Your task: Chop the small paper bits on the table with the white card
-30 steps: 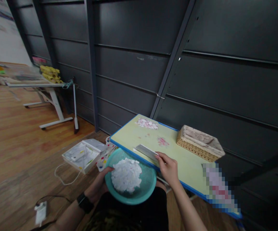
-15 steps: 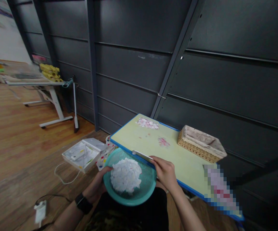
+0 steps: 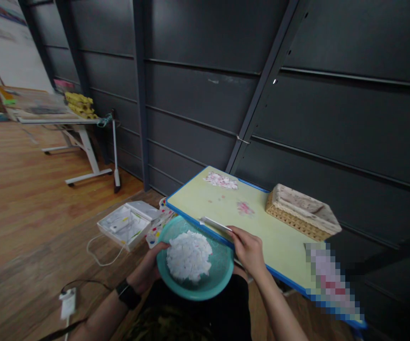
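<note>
Head view: the left hand comes up from the near left, with a dark wristwatch on the wrist, and grips the left rim of a teal basin, thumb laid over the edge. The right hand reaches in from the near right, forearm slanting away, wrist slightly bent, fingers closed on the right end of a thin flat blade that points left along the near edge of the bench.

The basin sits above the person's lap, tight against that near edge; its wall has a fine, dotted texture. A heap of white paper scraps fills its left and middle, small, ragged and loosely piled. More scraps, white and pink, lie at the far left of the yellow bench top, and a pink patch is left of a cloth-lined wicker basket.

The left hand's fingers are hidden beneath the basin, and the heap covers much of its floor. The blade shows nearly edge-on, and I cannot tell whether it touches the bench. A pixelated patch masks whatever lies at the bench's right end.
</note>
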The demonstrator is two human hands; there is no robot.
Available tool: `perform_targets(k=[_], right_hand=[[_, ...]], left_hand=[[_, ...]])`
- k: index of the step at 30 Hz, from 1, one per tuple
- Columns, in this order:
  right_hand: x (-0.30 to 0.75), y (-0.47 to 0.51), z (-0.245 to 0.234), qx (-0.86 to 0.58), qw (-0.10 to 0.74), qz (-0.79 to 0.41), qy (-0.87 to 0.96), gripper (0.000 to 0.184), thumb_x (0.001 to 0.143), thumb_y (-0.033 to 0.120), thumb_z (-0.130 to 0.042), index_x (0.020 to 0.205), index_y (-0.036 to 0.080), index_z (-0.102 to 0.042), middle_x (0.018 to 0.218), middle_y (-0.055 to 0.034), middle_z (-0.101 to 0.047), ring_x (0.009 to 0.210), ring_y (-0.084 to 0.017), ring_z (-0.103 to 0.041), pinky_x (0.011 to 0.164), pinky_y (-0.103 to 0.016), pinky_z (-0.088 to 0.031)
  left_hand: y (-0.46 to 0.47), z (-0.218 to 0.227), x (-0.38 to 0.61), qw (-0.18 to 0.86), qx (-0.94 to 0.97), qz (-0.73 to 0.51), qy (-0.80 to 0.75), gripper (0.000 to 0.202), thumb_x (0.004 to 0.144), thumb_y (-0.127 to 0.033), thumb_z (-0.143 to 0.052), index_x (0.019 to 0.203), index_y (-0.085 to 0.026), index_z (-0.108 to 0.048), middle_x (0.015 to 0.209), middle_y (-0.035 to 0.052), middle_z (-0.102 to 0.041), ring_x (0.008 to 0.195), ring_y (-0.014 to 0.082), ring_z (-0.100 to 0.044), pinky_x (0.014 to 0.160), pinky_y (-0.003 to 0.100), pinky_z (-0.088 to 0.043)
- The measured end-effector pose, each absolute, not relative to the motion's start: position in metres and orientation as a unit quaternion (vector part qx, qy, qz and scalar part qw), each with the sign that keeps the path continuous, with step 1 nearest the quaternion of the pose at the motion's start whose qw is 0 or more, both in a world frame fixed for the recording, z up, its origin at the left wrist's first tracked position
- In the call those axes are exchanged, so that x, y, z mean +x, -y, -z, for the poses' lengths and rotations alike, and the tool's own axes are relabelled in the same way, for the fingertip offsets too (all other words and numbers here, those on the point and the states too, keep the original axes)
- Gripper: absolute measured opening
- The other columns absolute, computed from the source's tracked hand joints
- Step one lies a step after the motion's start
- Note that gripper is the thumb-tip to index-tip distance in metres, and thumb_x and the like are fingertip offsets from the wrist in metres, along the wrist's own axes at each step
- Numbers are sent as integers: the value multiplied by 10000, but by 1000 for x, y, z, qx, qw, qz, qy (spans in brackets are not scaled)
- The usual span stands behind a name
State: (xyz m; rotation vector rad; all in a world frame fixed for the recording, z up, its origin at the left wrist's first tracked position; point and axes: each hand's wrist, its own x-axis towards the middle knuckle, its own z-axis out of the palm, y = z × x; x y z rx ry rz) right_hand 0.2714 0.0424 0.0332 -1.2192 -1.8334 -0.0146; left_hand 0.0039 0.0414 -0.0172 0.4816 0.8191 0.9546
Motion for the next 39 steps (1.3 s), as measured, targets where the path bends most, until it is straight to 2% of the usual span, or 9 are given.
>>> perform_targets(k=[8, 14, 21, 25, 29, 33, 37, 39], right_hand=[[275, -42, -36, -510, 444, -29, 736, 222, 834, 288, -487, 900, 216, -687, 858, -31, -703, 765, -166, -663, 709, -271, -537], [276, -35, -43, -532, 471, -60, 702, 212, 815, 316, -511, 828, 215, -697, 807, -23, -707, 709, -160, -661, 649, -242, -528], [301, -81, -46, -616, 501, 87, 601, 311, 818, 373, -485, 922, 156, -683, 883, -80, -698, 737, -188, -654, 650, -258, -488], [305, -118, -51, -644, 434, 123, 618, 356, 857, 344, -402, 1024, 148, -648, 895, -92, -693, 706, -184, -645, 634, -252, -455], [292, -135, -55, -664, 346, 147, 647, 353, 879, 274, -352, 1053, 142, -629, 824, -90, -696, 645, -172, -636, 614, -237, -433], [255, -123, -51, -637, 276, 183, 696, 346, 874, 212, -348, 1100, 122, -593, 796, -99, -688, 624, -154, -628, 615, -225, -442], [201, -107, -36, -506, 173, 191, 823, 369, 835, 106, -365, 1166, 107, -526, 1053, -139, -634, 904, -169, -612, 706, -231, -480], [181, -109, -33, -490, 123, 194, 841, 365, 835, 99, -368, 1173, 79, -504, 1113, -175, -595, 967, -196, -589, 715, -266, -497]], left_hand=[[-38, 7, 4, 780, 225, -431, -394, 457, 728, -295, -587, 1143, -128, -494, 866, 73, -744, 855, 244, -670, 692, 334, -519], [-36, -3, 5, 776, 208, -413, -429, 452, 736, -270, -564, 1150, -103, -493, 830, 81, -748, 796, 249, -680, 664, 345, -523], [-38, 9, 3, 779, 222, -420, -409, 446, 732, -271, -577, 1133, -86, -515, 831, 82, -751, 825, 246, -678, 715, 339, -518], [-34, 11, 6, 784, 207, -403, -424, 508, 726, -324, -587, 1182, -120, -496, 900, 86, -745, 942, 271, -647, 772, 368, -509], [-29, 16, 12, 802, 157, -370, -442, 579, 709, -326, -597, 1228, -110, -460, 894, 89, -748, 979, 290, -630, 796, 391, -500], [-28, 34, 20, 808, 126, -387, -427, 610, 703, -317, -599, 1242, -78, -442, 908, 105, -745, 1003, 293, -618, 845, 393, -477], [-24, 56, 31, 790, 120, -398, -450, 558, 711, -259, -586, 1226, -87, -460, 973, 116, -728, 993, 287, -625, 904, 391, -443], [-19, 65, 36, 753, 121, -432, -482, 573, 725, -285, -566, 1247, -93, -432, 993, 126, -718, 978, 294, -632, 910, 413, -438]])
